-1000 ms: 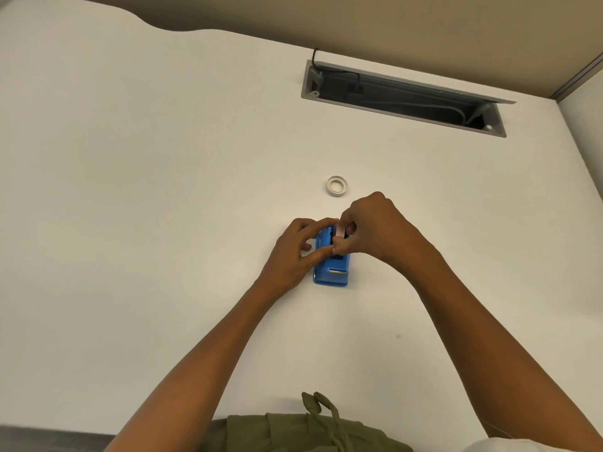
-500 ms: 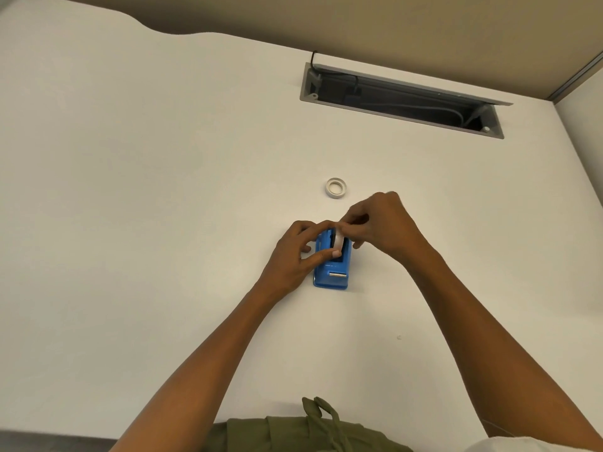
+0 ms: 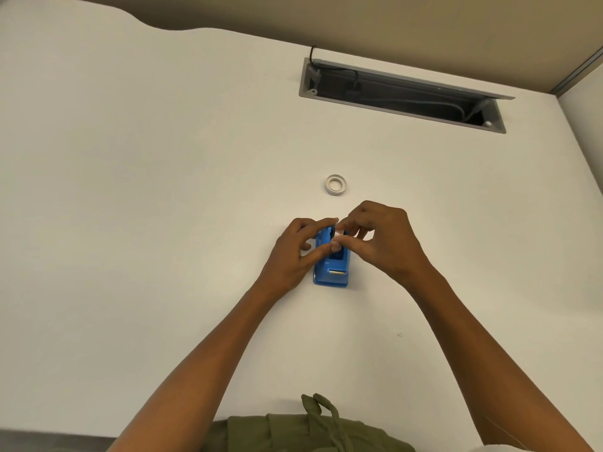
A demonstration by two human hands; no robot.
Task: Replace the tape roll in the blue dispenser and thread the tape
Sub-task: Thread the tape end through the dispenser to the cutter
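With the dispenser (image 3: pixel 331 261) flat on the surface (image 3: pixel 163 223) just short of the spare roll (image 3: pixel 335 184), best steadied by the left hand (image 3: pixel 295 252) curled round its side while the right hand (image 3: pixel 380 238), pinching what seems the tape end above it, draws straight toward the cutter.

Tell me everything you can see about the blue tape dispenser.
The blue dispenser is small, looks like glossy plastic, and sits flat on the white table, its metal cutter strip at the near end. Its dark slot is open on top. The left hand grips its left side; the right hand pinches something whitish over the far end, probably tape.
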